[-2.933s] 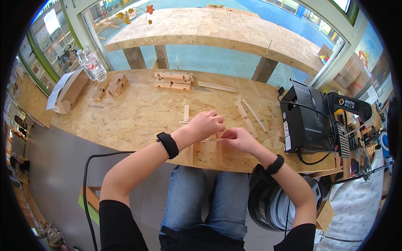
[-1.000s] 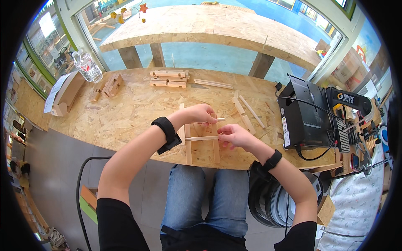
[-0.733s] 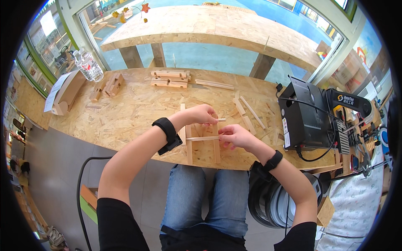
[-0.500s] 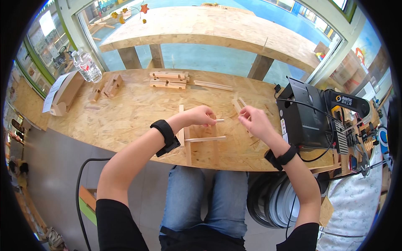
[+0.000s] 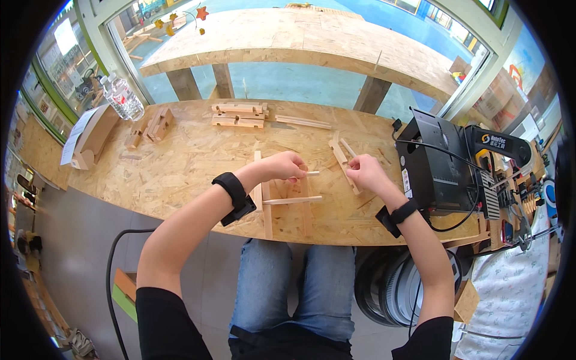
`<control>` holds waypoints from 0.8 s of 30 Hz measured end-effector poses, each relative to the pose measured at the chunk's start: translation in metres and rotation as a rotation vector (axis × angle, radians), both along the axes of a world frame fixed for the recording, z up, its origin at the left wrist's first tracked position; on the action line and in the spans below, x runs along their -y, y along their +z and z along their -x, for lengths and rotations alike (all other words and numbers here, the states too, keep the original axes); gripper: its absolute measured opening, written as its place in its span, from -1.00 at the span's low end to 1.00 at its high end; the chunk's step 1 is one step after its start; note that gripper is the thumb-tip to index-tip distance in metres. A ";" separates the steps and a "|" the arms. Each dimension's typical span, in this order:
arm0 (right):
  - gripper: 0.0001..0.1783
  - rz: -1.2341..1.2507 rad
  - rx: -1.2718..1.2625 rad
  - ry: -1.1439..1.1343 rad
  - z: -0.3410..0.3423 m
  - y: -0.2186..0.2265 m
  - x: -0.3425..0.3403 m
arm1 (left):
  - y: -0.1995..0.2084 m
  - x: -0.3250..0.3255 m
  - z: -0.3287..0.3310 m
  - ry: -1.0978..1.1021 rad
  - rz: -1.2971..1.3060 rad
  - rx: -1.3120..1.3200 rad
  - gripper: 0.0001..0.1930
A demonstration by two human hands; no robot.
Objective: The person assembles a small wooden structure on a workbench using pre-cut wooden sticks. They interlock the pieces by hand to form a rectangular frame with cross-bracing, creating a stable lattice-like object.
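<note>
A partly assembled wooden frame (image 5: 268, 221) sits near the table's front edge. A round dowel (image 5: 294, 200) crosses its nearer part, and another dowel end (image 5: 312, 173) sticks out to the right past my left fingers. My left hand (image 5: 287, 166) is closed on the far part of this frame; the fingertips partly hide what they grip. To the right, my right hand (image 5: 367, 172) pinches a thin wooden dowel (image 5: 347, 147) that points away from me. Below and left of that hand, a notched wood strip (image 5: 338, 153) lies on the table, partly covered by the fingers.
Notched wood blocks (image 5: 240, 114) are stacked at the back, beside thin strips (image 5: 303, 122). More blocks (image 5: 159, 124), a cardboard box (image 5: 96, 137) and water bottles (image 5: 123, 99) stand at the left. A black machine (image 5: 435, 162) with a cable occupies the right side.
My right hand has shifted slightly to the right, uncovering more of the notched strip. My left hand stays at the frame.
</note>
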State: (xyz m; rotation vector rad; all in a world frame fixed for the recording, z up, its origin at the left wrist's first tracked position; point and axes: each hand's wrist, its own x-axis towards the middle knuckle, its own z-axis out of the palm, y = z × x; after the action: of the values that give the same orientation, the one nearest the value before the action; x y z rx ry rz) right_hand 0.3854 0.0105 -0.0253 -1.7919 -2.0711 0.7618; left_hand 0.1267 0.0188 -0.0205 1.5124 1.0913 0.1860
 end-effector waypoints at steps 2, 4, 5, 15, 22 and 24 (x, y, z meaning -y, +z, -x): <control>-0.62 0.135 -0.190 -0.037 0.008 0.009 0.000 | -0.003 0.000 0.003 0.009 -0.015 0.018 -0.82; -0.62 0.301 -0.460 -0.071 0.014 0.017 0.002 | -0.005 -0.001 0.005 0.003 -0.041 0.042 -0.81; -0.61 0.336 -0.503 -0.065 0.016 0.019 0.003 | -0.006 -0.001 0.005 0.004 -0.047 0.036 -0.81; -0.41 0.462 -0.473 0.063 0.037 0.020 0.016 | -0.001 0.004 0.005 0.018 -0.048 0.130 -0.80; -0.44 0.526 -0.545 0.080 0.047 0.020 0.022 | 0.006 0.009 0.007 0.019 -0.076 0.142 -0.79; -0.43 0.533 -0.596 0.080 0.046 0.020 0.023 | 0.007 0.010 0.006 0.038 -0.072 0.159 -0.78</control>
State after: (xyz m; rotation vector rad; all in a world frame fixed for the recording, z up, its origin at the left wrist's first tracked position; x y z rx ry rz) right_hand 0.3391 -0.0127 -0.0057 -1.4391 -1.6310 1.7501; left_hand 0.1204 0.0092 -0.0135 1.5144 0.9952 0.3695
